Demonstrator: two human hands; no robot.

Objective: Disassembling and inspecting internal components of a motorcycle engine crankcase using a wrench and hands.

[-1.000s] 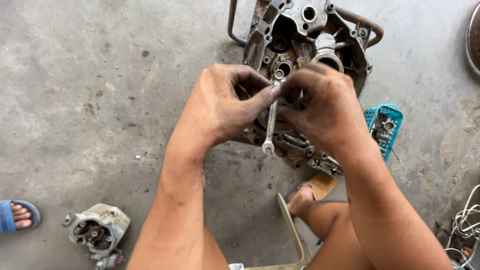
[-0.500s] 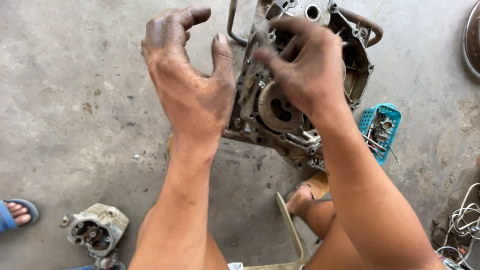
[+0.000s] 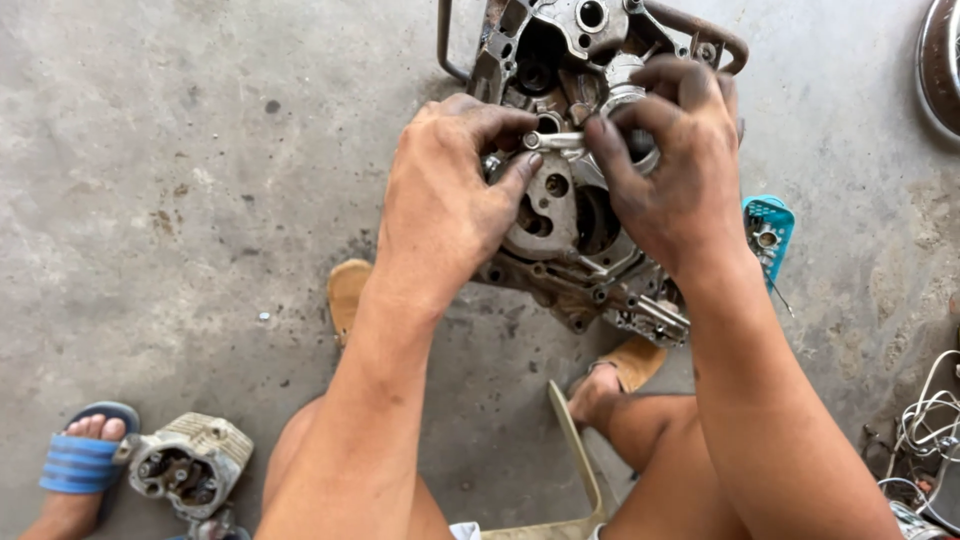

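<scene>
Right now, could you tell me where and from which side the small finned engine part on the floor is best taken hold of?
Grip the finned part across its ribbed outer body, coming from above. It lies flat on the concrete floor with its ports facing up, so the finned sides probably give the firmest hold. Approach from its right, since a sandalled foot sits close on its left. Both hands, left and right, are at the engine case.

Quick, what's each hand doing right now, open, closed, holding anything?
Left hand: closed, pinching one end of the small metal wrench over the engine case.
Right hand: closed, fingers pinching the wrench's other end.
</scene>
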